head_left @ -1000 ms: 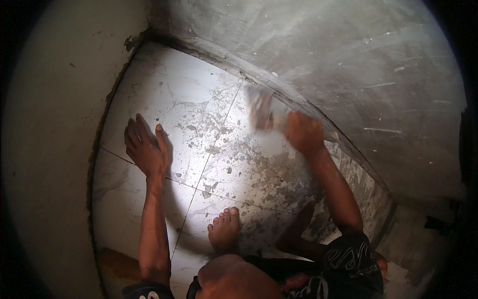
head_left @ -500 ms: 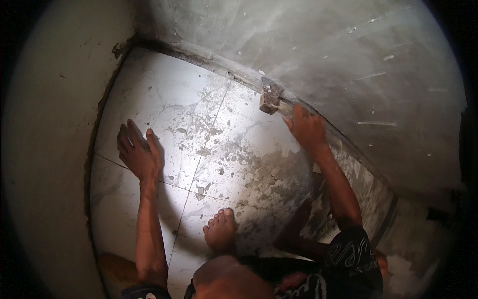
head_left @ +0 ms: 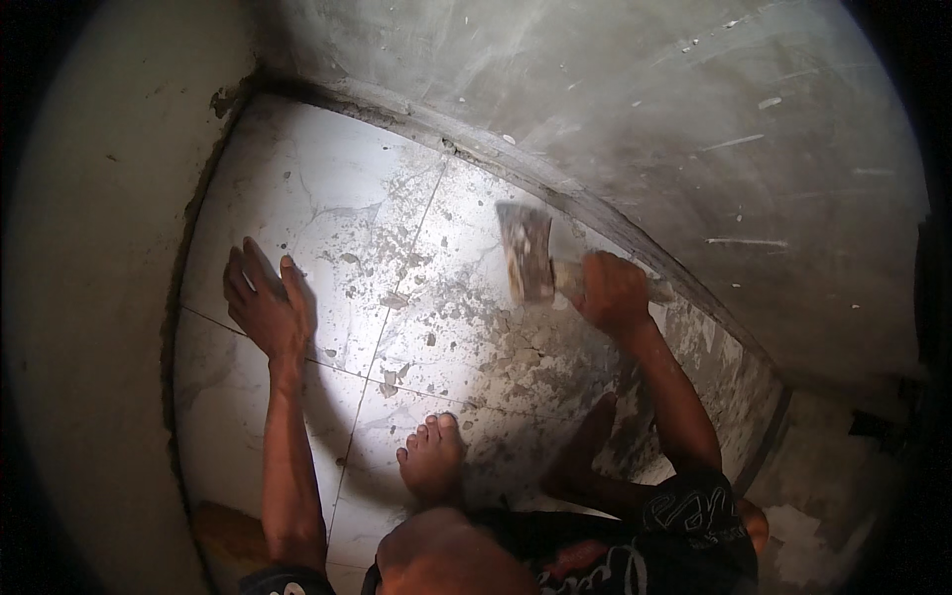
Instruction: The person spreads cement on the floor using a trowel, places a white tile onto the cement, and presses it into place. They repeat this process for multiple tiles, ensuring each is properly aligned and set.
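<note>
Right hand (head_left: pixel 615 293) closed round the handle (head_left: pixel 567 279) of a hatchet (head_left: pixel 532 260) above debris-strewn floor tiles (head_left: pixel 464 273) at right, near the wall (head_left: pixel 615 109); left hand (head_left: pixel 268 302) splayed, empty, best kept well clear of the blade (head_left: pixel 523 220).

A pale wall (head_left: pixel 99 297) stands left, a grey, white-streaked wall (head_left: pixel 684 129) right.

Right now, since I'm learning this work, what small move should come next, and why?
Perhaps bring the hatchet-like tool toward the grey crust on the tiles: the right hand grips its handle, and its head shows close to that crust.
</note>
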Demonstrator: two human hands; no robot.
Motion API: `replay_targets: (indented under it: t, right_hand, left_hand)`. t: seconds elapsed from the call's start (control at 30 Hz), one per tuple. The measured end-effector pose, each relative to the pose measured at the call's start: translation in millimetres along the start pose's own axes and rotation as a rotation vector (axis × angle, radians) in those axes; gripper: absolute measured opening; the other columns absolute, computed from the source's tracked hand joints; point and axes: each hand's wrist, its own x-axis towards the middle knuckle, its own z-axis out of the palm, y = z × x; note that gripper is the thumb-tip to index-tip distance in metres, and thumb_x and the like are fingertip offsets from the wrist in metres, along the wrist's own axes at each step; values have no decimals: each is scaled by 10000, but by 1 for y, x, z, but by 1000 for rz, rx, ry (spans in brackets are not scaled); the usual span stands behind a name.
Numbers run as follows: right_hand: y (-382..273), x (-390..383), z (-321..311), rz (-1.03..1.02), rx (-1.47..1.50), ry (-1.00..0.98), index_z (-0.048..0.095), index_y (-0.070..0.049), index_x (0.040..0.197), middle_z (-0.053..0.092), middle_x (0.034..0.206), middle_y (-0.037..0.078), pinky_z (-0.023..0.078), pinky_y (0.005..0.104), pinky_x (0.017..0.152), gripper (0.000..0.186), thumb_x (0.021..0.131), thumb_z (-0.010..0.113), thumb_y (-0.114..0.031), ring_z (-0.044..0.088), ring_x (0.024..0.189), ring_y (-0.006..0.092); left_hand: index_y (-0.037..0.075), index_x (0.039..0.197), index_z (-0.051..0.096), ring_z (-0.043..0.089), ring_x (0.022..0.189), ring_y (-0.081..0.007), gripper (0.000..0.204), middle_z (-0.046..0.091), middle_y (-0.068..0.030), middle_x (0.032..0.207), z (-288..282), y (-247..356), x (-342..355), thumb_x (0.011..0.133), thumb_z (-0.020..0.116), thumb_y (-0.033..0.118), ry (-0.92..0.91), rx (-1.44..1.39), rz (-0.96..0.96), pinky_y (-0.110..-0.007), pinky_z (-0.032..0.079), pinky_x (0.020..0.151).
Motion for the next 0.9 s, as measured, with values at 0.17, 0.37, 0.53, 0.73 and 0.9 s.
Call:
replay_targets:
  t: [0.17,0.37,0.53,0.73,0.9]
  right_hand:
    - [40,-3,1,337,-176,-198,551,6,975,613,628,139,485,439,467,406,863,735,-338,615,509,340]
    - [11,6,-23,72,203,82,577,0,976,562,570,184,487,442,515,321,882,728,-267,601,515,363]
    - [45,14,0,497,97,-246,559,38,987,622,696,260,478,505,572,293,923,676,-223,623,628,452]
    - [20,21,-14,377,273,-61,569,30,998,634,706,229,484,405,509,243,917,675,-172,646,579,366]
    - [21,22,-25,-88,55,163,572,30,1007,654,786,212,496,417,495,216,870,683,-94,642,578,356]
  left_hand:
    - [99,1498,391,340,1379,-385,622,375,-189,1503,-3,8,0,1004,480,466,-20,-29,-11,-560,307,1099]
    - [95,1501,384,329,1384,-407,621,360,-202,1517,-3,5,-3,998,498,441,-19,-13,-17,-567,287,1107]
    - [98,1505,376,320,1393,-421,625,361,-216,1515,1,7,0,990,514,423,2,-61,-9,-565,277,1115]
    - [132,1518,351,320,1417,-372,615,345,-175,1538,8,-6,-3,1010,468,459,14,-66,-27,-558,275,1137]
    - [142,1524,338,327,1412,-374,617,356,-171,1535,10,-11,-8,1007,480,448,15,-62,-43,-554,305,1120]
